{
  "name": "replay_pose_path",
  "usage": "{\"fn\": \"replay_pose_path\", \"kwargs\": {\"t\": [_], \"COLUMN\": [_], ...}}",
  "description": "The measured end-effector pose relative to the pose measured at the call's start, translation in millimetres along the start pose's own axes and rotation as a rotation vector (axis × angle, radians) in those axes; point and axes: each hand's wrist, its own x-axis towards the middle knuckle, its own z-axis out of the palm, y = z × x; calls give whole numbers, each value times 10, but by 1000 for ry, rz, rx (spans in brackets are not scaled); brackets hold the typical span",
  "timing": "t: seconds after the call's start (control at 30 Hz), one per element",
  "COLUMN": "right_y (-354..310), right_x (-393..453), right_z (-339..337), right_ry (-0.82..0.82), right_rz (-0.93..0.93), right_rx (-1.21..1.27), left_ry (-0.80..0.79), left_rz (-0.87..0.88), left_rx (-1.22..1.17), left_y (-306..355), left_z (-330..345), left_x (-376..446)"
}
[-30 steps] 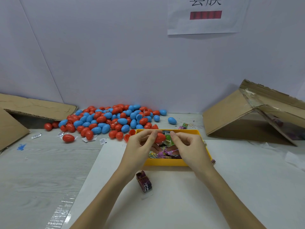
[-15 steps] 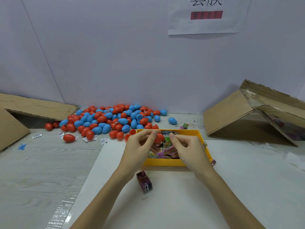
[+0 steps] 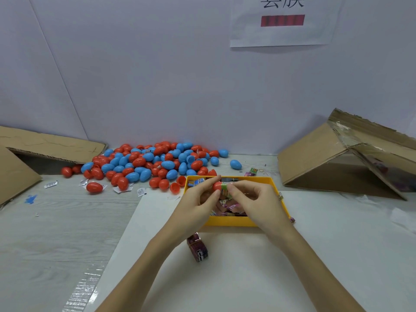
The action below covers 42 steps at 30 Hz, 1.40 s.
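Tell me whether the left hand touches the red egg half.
Touching. The head view shows the left hand pinching the red egg half, fingers on its shell with no gap; the right hand pinches a green packet beside it.

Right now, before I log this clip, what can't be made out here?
Head view only:
- Red egg shell: left hand covers most; whole or half unclear.
- Green packet: print too small; right hand covers its end.
- Yellow tray: both hands hide much of its contents.
- Wall sign: text cut by top edge.
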Motion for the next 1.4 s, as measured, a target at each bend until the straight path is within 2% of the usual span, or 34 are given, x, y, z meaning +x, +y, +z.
{"fn": "replay_pose_path", "kwargs": {"t": [0.1, 0.3, 0.63, 0.93, 1.4], "right_y": [9, 28, 16, 30, 33], "right_x": [-9, 17, 9, 3, 20], "right_z": [19, 31, 46, 42, 46], "right_ry": [-17, 65, 116, 45, 38], "right_rz": [-54, -100, -142, -101, 40], "right_rx": [-30, -39, -29, -22, 198], "left_ry": [33, 71, 78, 79, 113], "left_rz": [25, 24, 39, 145, 256], "left_rx": [16, 10, -1, 18, 70], "left_y": [12, 17, -25, -57, -84], "left_z": [9, -17, 1, 3, -4], "left_x": [-13, 5, 30, 30, 38]}}
